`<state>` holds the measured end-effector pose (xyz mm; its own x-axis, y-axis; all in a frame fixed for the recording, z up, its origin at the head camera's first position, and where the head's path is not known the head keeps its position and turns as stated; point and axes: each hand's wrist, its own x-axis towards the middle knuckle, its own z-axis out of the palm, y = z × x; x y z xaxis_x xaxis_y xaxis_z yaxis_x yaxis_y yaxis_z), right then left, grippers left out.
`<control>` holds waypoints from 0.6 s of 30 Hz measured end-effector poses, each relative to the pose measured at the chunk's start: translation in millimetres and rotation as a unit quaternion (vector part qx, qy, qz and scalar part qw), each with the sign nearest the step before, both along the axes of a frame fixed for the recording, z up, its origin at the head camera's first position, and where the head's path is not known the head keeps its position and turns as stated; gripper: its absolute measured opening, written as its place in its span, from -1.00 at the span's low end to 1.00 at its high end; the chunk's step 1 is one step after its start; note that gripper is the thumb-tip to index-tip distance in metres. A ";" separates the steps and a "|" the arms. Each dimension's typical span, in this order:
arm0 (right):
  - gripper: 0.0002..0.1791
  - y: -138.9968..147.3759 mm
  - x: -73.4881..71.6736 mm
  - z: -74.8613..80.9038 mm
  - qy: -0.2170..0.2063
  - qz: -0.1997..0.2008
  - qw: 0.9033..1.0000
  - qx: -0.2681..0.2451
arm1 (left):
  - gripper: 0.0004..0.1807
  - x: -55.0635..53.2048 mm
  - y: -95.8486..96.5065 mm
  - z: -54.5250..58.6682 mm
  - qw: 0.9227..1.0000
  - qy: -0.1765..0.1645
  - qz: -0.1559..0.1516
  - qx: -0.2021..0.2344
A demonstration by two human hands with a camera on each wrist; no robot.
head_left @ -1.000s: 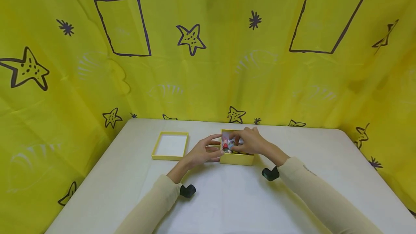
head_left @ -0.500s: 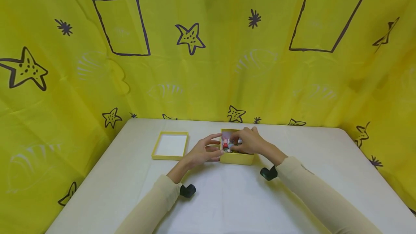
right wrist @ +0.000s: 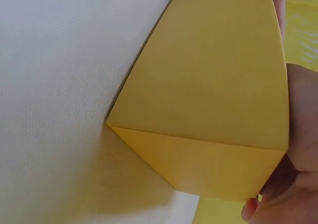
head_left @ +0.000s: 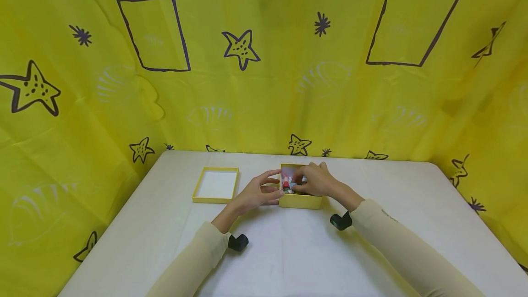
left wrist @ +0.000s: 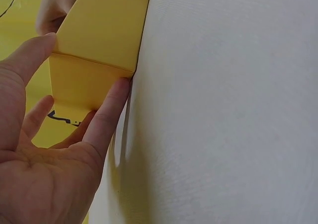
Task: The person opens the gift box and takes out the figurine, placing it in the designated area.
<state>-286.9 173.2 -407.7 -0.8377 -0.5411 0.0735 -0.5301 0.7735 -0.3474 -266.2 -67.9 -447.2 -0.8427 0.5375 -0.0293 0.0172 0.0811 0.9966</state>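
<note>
A yellow box [head_left: 300, 202] stands open on the white table, with small toy figures inside, one of them a red-and-pink figure [head_left: 286, 184]. My left hand [head_left: 255, 193] steadies its left wall; in the left wrist view the fairly straight fingers [left wrist: 107, 117] touch that side and the thumb rests at the upper corner. My right hand [head_left: 316, 179] reaches over the rim, fingers bent down into the box, pinching what looks like a small blue-grey toy figure [head_left: 293, 186]. The right wrist view shows the box's outer walls [right wrist: 208, 75]; they hide the fingertips.
A shallow yellow-rimmed lid [head_left: 216, 185] with a white inside lies left of the box. The white table [head_left: 272, 255] ends at the back against a yellow curtain [head_left: 272, 90] printed with stars and frames. Dark cameras [head_left: 238, 242] sit on both wrists.
The right hand's fingers shift very slightly inside the box around the blue-grey toy figure. The left hand, box and lid stay in place.
</note>
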 end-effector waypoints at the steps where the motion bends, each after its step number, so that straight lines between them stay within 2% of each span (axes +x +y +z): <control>1: -0.85 0.0 0.1 -0.3 0.001 0.001 1.000 -0.003 | -0.23 0.1 -0.1 0.0 1.000 0.000 0.001 0.000; 11: -0.94 1.1 1.4 -2.3 0.004 0.005 0.999 -0.038 | -0.22 1.4 0.9 1.3 1.000 0.006 0.000 -0.005; 18: -0.95 3.4 1.7 2.9 -0.009 0.000 0.998 -0.067 | -0.20 1.4 0.5 2.3 1.000 0.007 0.004 -0.009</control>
<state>-285.1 176.6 -404.8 -0.8394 -0.5280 0.1291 -0.5229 0.7195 -0.4570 -264.8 -67.4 -444.9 -0.8469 0.5311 -0.0262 0.0311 0.0987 0.9946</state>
